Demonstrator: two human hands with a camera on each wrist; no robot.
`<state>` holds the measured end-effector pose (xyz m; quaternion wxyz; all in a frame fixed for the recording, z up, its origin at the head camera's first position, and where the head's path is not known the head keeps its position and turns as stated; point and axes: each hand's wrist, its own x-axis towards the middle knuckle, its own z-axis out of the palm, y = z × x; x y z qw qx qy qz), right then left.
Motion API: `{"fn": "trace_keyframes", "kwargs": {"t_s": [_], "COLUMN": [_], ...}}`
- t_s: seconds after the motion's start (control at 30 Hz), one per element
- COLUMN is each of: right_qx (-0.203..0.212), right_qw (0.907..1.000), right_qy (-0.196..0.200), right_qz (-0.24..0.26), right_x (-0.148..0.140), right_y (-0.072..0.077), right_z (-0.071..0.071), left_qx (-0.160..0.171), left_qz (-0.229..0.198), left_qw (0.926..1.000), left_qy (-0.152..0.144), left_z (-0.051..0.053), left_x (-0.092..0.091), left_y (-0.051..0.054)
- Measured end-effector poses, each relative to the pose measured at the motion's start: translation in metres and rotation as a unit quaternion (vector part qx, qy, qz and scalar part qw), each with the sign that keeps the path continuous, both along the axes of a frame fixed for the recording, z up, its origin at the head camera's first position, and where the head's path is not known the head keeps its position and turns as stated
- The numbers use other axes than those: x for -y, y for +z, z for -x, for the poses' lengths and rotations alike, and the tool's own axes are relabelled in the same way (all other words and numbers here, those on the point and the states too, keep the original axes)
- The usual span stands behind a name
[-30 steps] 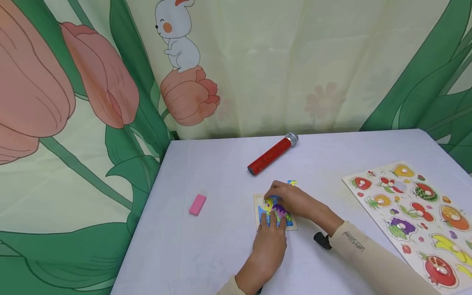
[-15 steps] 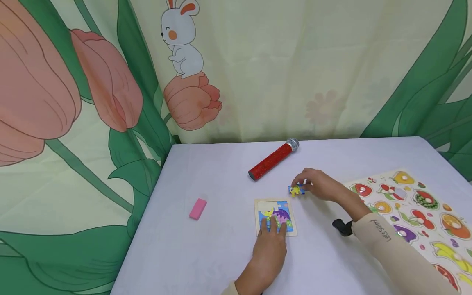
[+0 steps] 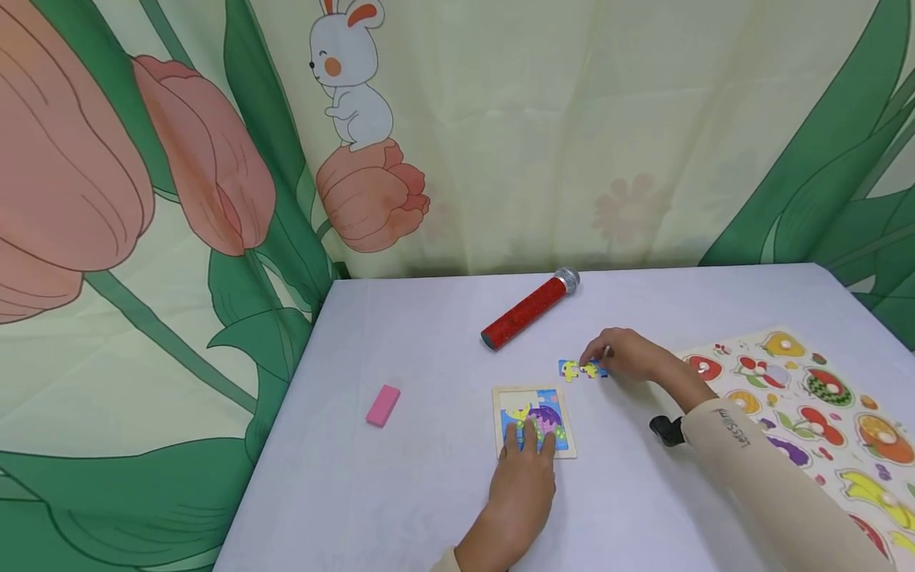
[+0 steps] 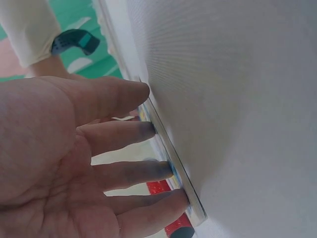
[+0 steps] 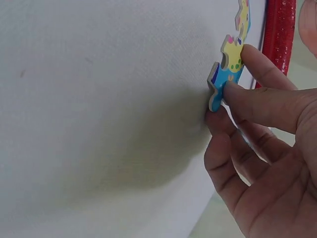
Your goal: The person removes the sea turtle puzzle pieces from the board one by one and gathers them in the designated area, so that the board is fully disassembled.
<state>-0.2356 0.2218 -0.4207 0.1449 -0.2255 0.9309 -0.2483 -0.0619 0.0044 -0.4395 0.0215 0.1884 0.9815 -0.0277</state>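
Observation:
My left hand point(image 3: 522, 485) lies with fingers spread and extended on the lower part of a small wooden puzzle tray point(image 3: 498, 413). In the left wrist view its fingertips touch the tray's edge point(image 4: 176, 158). Partly assembled inside is a blue, yellow and purple picture; the upper left shows bare wood. Beyond the tray's upper right corner, my right hand point(image 3: 625, 354) pinches a blue and yellow jigsaw piece point(image 5: 232, 54) between thumb and index finger, low at the tabletop. A second jigsaw piece point(image 3: 568, 370) lies just left of it.
A red glitter microphone point(image 3: 529, 310) lies behind the tray. Left on the white table point(image 3: 307, 492) is a pink block point(image 3: 383, 406). A large fruit-picture board point(image 3: 822, 413) covers the right side, partly under my right forearm. A printed curtain point(image 3: 515, 143) hangs behind.
My right hand has left the tray and gone to the loose pieces beyond it, then shifted slightly right with one piece, which now shows beside the other. The left hand stays on the tray.

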Motion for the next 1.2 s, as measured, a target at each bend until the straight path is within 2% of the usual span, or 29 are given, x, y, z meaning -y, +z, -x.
{"fn": "trace_keyframes", "kwargs": {"t_s": [0.33,0.63,0.73,0.87,0.93,1.03,1.2], "right_qx": [-0.019,-0.035,-0.053,-0.033,-0.017,-0.019,-0.042], "right_qw": [0.9992,0.9980,0.9976,0.9911,0.9865,0.9851,0.9859], "right_qy": [-0.012,-0.047,-0.011,0.108,0.148,0.161,0.154], "right_qz": [0.034,0.023,0.044,0.071,0.069,0.057,0.050], "right_x": [-0.001,0.004,0.015,0.034,0.042,0.050,0.055], "right_y": [-0.009,-0.012,-0.010,-0.010,-0.012,-0.013,-0.016], "right_z": [-0.004,-0.007,-0.013,-0.025,-0.030,-0.034,-0.039], "left_qx": [0.013,0.016,0.023,0.027,0.022,0.009,0.006], "left_qz": [-0.010,-0.015,-0.016,-0.015,-0.015,-0.008,-0.008], "left_qw": [0.9998,0.9997,0.9995,0.9993,0.9995,0.9999,0.9999], "left_qy": [0.008,0.007,0.014,0.019,0.017,0.009,0.010], "left_z": [-0.001,-0.001,0.000,0.001,0.002,0.002,0.000], "left_x": [0.000,0.000,0.000,0.000,-0.001,-0.001,0.000], "left_y": [0.002,0.001,0.002,0.004,0.004,0.005,0.003]}}
